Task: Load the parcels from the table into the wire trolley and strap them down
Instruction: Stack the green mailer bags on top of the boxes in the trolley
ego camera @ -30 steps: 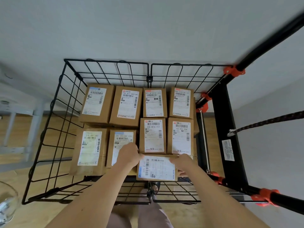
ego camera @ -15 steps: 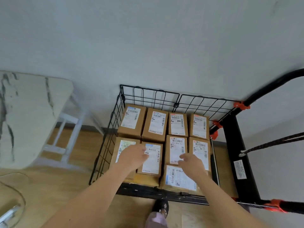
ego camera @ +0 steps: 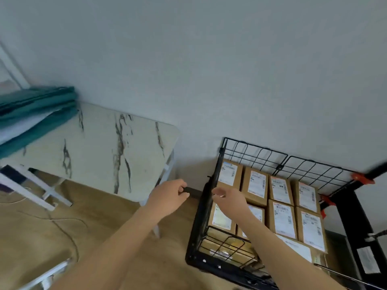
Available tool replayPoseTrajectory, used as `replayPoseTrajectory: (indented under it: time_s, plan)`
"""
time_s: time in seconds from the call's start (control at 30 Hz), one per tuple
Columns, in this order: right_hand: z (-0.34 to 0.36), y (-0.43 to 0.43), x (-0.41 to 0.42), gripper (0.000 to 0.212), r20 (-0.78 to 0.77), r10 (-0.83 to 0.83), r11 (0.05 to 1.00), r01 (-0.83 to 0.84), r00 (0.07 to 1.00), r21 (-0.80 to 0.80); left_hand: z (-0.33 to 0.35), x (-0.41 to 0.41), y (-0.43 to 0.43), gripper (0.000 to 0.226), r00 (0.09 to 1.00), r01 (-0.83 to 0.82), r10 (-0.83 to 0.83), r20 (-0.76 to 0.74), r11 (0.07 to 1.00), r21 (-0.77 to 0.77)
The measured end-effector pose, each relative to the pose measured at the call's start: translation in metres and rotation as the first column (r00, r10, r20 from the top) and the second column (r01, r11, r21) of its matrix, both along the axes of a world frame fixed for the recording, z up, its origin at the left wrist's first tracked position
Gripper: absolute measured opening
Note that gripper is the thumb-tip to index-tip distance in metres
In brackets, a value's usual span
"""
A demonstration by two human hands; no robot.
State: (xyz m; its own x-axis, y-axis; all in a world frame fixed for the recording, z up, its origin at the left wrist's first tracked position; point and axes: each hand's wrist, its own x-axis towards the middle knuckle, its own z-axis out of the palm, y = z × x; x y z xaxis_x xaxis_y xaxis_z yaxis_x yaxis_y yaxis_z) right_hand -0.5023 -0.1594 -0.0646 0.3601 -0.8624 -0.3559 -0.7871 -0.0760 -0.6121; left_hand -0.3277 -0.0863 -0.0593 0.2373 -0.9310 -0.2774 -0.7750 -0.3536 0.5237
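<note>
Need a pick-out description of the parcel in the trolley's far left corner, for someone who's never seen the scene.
Find the black wire trolley against the wall, right of the marble-pattern table. Brown parcels lie label-up inside; follow the row nearest the wall to its left end. That parcel has a blue strip atop its white label; the neighbour beside it has a reddish one.

Left hand [ego camera: 169, 197], right hand [ego camera: 228, 200] reach forward side by side — both loosely curled, backs up, holding nothing.
</note>
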Motion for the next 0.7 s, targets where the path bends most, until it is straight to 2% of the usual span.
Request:
replayPoseTrajectory:
  time_s: [0.37, 0.7]
  plan:
    - [0.035, 0.053, 0.174, 0.029, 0.101, 0.253, 0.966, -0.246, 0.962, -0.073, 0.040, 0.153, 0.098, 0.036, 0.972, -0.220, 0.228, 0.061, 0.968, -0.119]
    - [0.047, 0.044, 0.322, 0.028, 0.157, 0.394, 0.918, -0.380, 0.906, -0.112, 0.055, 0.274, 0.114, 0.038, 0.921, -0.331, 0.364, 0.135, 0.918, -0.218]
